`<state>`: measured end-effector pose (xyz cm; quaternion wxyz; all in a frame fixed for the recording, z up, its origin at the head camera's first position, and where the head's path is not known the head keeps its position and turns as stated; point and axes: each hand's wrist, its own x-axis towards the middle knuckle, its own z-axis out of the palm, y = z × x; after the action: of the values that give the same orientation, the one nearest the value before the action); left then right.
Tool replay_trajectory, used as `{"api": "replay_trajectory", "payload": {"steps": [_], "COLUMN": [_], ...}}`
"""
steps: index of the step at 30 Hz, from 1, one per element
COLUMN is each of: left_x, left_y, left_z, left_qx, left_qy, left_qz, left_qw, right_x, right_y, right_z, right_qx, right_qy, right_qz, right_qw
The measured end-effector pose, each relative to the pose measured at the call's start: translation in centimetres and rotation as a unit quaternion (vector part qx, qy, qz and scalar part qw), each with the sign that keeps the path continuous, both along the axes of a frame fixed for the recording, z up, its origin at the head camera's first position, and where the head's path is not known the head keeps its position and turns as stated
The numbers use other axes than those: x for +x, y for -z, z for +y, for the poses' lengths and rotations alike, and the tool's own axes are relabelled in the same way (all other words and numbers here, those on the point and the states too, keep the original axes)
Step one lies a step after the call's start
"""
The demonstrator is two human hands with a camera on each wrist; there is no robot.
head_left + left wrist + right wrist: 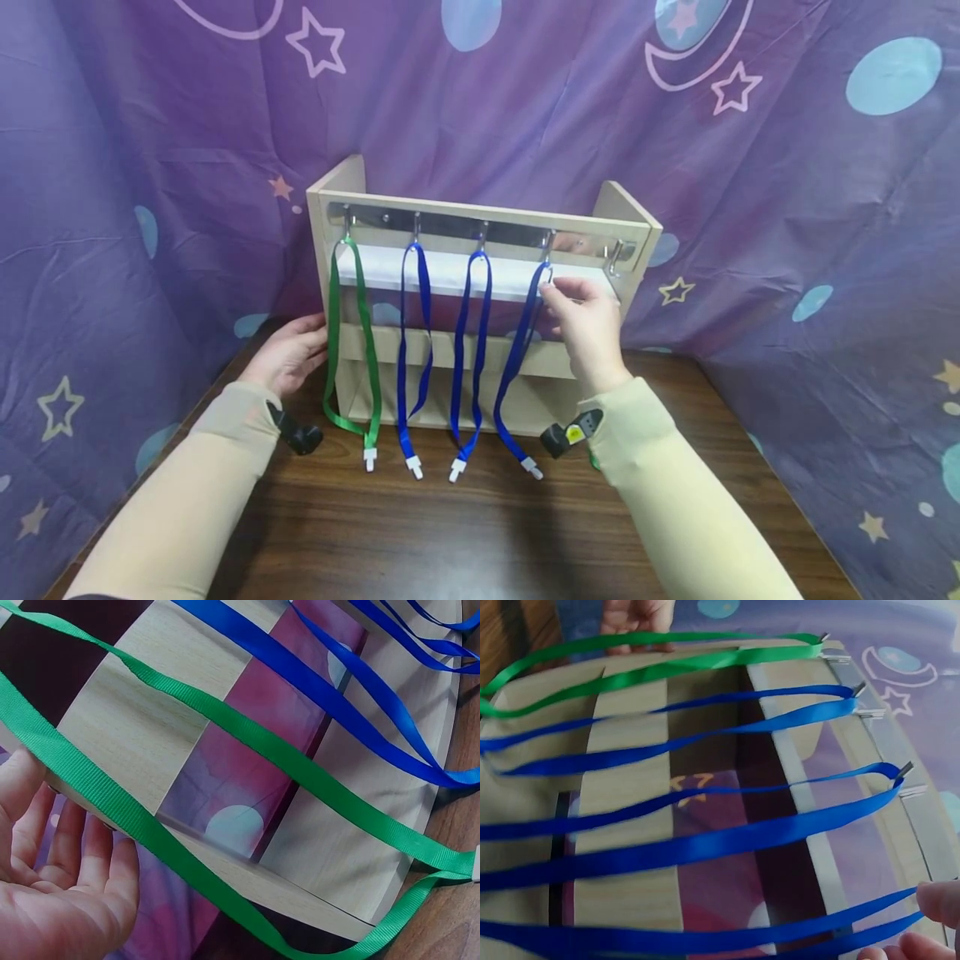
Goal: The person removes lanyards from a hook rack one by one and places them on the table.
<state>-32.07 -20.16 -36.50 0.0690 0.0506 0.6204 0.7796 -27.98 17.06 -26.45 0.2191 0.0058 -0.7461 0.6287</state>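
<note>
From here I see the right hand [588, 329] with thumb and fingers grasping the rightmost blue lanyard [514, 358] near the top of its loop, just below its hook; how firm the pinch is, I can't tell. That lanyard is a flat, smooth woven ribbon, falling away below those fingers to a small white clip [531, 468] over the table [420, 542].

The left hand [288, 354] is loose, its fingers softly bent and touching the outer side of the wooden stand [442, 346], a pale, square-edged frame with fine grain. Just beside its thumb hangs a green lanyard [332, 333], visibly ribbed across its width; its strap crosses between the left wrist's camera and the stand.

Between the two hands, two more blue lanyards [460, 342] hang in long narrow loops. Above the right fingertips runs a shiny metal strip [450, 225] of bent hooks, and the bare end hook [617, 254] sits just above and to the right of that hand. A white ledge [442, 267] lies behind the straps, level with the right fingers. Well beyond both hands hangs a creased purple curtain [187, 125] printed with stars and moons. The table under them is dark and wood-grained, and a green sliver shows beneath the right wrist, mostly hidden.
</note>
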Motion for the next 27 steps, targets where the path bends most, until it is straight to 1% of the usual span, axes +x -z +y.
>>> {"api": "replay_trajectory", "payload": {"steps": [5, 10, 15, 19, 23, 27], "left_x": [0.01, 0.11, 0.06, -0.08, 0.05, 0.11], "left_y": [0.00, 0.03, 0.09, 0.23, 0.07, -0.04], "left_z": [-0.07, -0.08, 0.02, 0.05, 0.13, 0.09], "left_qx": [-0.005, -0.006, -0.005, -0.006, -0.007, -0.009], "left_qy": [0.001, -0.001, 0.001, -0.001, -0.003, -0.006], "left_qz": [0.004, 0.002, 0.004, 0.003, 0.000, -0.005], "left_qw": [1.0000, 1.0000, 1.0000, 1.0000, 1.0000, 0.9999], "right_x": [-0.08, -0.20, -0.48, -0.66, -0.71, -0.66], "right_y": [-0.58, -0.63, -0.27, -0.05, 0.03, -0.06], "right_z": [-0.40, -0.69, -0.81, -0.73, -0.58, -0.48], "right_qx": [-0.015, -0.027, -0.036, -0.065, -0.086, -0.102], "right_qy": [-0.029, -0.041, -0.030, -0.022, -0.022, -0.032], "right_qz": [-0.044, -0.070, -0.087, -0.098, -0.103, -0.100], "right_qw": [0.9985, 0.9963, 0.9951, 0.9928, 0.9907, 0.9892]}}
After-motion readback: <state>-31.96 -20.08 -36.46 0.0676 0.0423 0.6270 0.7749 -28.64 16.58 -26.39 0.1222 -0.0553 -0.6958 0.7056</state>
